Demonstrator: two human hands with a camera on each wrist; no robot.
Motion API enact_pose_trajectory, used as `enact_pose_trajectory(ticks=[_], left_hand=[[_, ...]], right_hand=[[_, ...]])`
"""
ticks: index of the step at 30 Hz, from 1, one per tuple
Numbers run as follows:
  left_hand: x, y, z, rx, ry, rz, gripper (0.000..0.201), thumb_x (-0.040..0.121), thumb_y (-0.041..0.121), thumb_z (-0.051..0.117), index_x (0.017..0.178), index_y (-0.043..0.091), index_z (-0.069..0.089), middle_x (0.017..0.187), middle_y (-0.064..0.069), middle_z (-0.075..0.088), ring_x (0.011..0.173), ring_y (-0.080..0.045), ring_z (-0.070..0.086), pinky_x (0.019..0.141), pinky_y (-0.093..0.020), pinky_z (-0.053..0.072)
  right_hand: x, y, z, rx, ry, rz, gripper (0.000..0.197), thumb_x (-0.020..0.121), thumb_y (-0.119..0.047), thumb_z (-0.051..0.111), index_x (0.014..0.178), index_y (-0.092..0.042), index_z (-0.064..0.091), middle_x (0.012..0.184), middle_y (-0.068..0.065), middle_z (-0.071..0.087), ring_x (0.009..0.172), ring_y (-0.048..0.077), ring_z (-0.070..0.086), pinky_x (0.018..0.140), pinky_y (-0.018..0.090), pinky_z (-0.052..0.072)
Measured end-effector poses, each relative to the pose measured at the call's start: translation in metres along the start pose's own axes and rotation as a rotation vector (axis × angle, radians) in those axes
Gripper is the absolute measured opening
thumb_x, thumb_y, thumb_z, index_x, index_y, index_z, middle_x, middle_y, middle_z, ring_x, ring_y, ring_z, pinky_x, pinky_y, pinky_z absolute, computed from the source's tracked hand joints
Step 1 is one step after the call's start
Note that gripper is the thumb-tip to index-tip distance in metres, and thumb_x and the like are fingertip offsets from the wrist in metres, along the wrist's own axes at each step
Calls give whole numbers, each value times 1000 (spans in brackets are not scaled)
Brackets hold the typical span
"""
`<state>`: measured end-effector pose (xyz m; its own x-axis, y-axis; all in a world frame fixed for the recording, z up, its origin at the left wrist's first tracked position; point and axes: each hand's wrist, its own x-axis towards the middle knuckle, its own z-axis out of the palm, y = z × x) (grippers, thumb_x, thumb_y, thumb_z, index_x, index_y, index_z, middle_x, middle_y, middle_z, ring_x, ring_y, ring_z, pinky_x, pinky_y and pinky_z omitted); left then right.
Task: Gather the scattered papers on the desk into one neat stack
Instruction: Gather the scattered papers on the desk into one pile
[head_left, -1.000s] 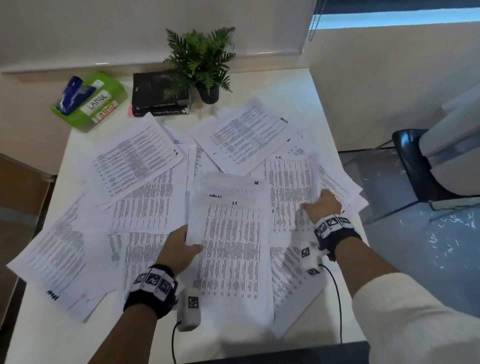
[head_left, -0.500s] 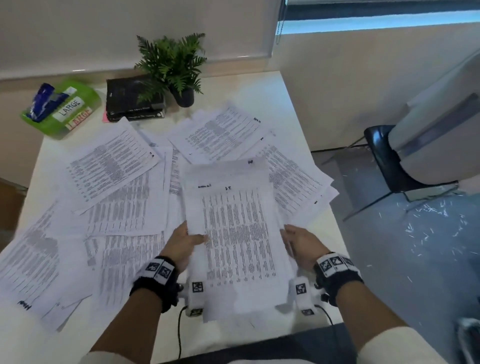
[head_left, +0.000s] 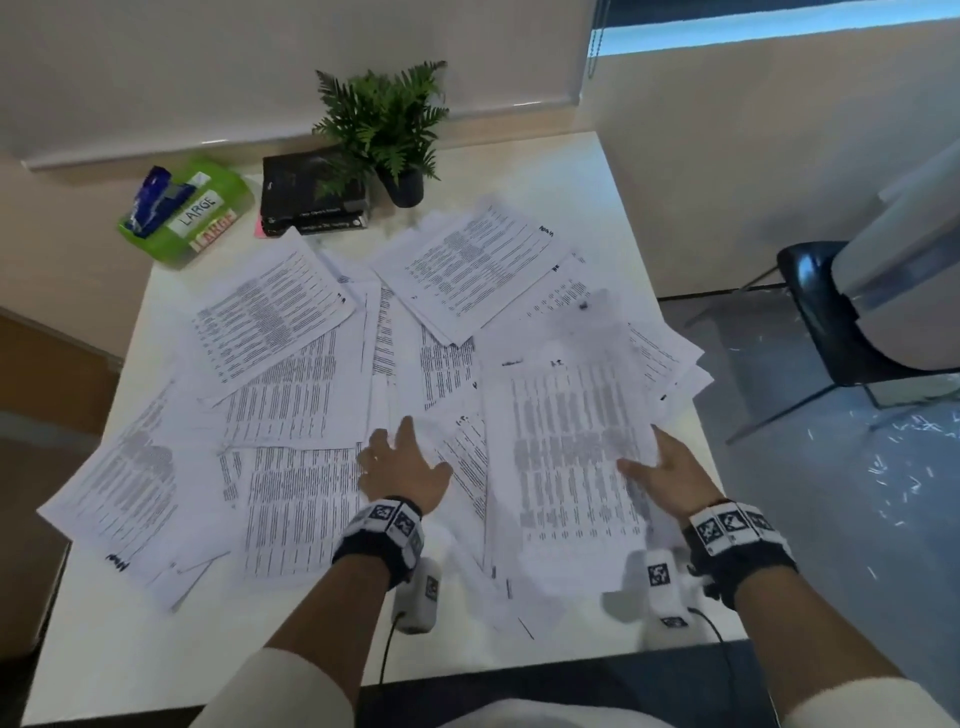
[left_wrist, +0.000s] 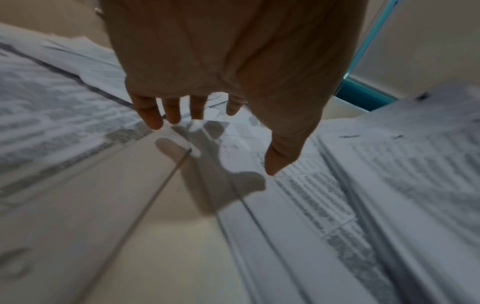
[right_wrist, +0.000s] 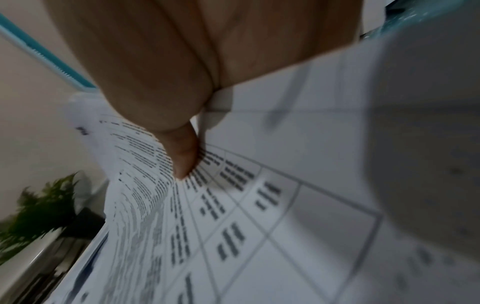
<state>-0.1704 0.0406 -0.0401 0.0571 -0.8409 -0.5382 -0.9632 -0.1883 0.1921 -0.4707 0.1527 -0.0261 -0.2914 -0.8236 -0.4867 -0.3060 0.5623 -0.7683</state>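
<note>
Printed sheets lie scattered over the white desk (head_left: 545, 171). My right hand (head_left: 662, 470) grips a gathered stack of papers (head_left: 566, 447) by its right edge, thumb on top, lifted off the desk at the front right. In the right wrist view the thumb (right_wrist: 182, 156) presses on the stack's top sheet (right_wrist: 233, 226). My left hand (head_left: 402, 465) hovers with spread fingers above the loose sheets (head_left: 301, 499) left of the stack, holding nothing. The left wrist view shows the left hand (left_wrist: 215, 115) with straight fingers above papers (left_wrist: 324, 205), its shadow below.
At the back of the desk stand a potted fern (head_left: 387, 124), a pile of black books (head_left: 311, 192) and a green box labelled LARGE (head_left: 184, 210). A black chair (head_left: 831, 317) stands on the floor to the right. More sheets (head_left: 472, 270) lie toward the back.
My left hand let go of the stack's left edge and moved left, now spread above the loose sheets. The right hand alone holds the stack, which shifted right.
</note>
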Motion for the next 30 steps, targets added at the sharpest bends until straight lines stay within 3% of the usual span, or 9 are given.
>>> enact_pose_trajectory(ticks=[4,8,12,17,20,22,23,26,30], left_hand=[[12,-14,-3,172,14,71,102,77,58,66,154,28,7,151,-10,31,134,-37,34,102,-53,37],[14,-10,-8,239,31,66,83,77,53,70,144,24,29,130,-6,53,119,-32,50,95,-50,44],[20,-21,-9,-254,-13,188,16,86,17,66,102,14,67,107,-9,69,100,-32,65,92,-44,54],[22,-56,-6,-1105,-114,-55,20,92,15,63,111,18,67,116,-16,68,104,-36,66,93,-56,53],[10,-62,3,-1462,-151,-132,49,93,48,58,131,18,54,130,-9,60,114,-27,62,102,-49,49],[-8,-58,12,-1317,-218,-88,72,81,73,57,133,24,53,131,1,63,117,-19,63,102,-45,50],[-20,-54,14,-1204,-235,-33,67,83,69,59,133,25,54,129,4,65,116,-18,64,100,-45,52],[-33,-44,25,-1221,-246,-68,34,88,11,71,121,13,63,113,-11,72,100,-30,70,80,-43,59],[-23,-42,27,-1300,-206,-219,43,77,-12,71,117,0,61,115,-28,65,106,-47,62,89,-57,53]], right_hand=[[-1,9,-27,96,76,70,41,94,-17,65,133,-21,56,130,1,64,119,23,59,106,46,41],[-2,4,-31,187,-8,101,36,90,-17,68,124,-26,60,124,0,68,115,23,63,109,55,40],[-2,-8,-9,-24,-179,140,63,87,-26,72,144,-16,45,144,1,51,136,28,46,112,43,34],[10,-13,34,-388,-284,49,78,86,-35,74,150,-13,36,148,-2,42,140,22,40,112,32,32],[13,-20,53,-392,-153,-18,43,84,-17,72,122,-10,53,109,8,61,95,20,55,85,32,48],[12,-25,61,-397,-124,-16,39,82,-17,71,113,-7,50,95,7,52,89,21,50,78,33,47],[10,-27,65,-431,-142,-3,45,84,-20,71,120,-7,48,104,7,52,100,23,50,86,33,46],[3,-28,78,-520,-197,32,71,87,-32,67,144,-11,30,136,11,39,130,29,37,104,37,39],[-7,-33,93,-622,-250,6,91,84,-45,64,154,-16,14,147,13,30,138,32,26,107,42,37]])
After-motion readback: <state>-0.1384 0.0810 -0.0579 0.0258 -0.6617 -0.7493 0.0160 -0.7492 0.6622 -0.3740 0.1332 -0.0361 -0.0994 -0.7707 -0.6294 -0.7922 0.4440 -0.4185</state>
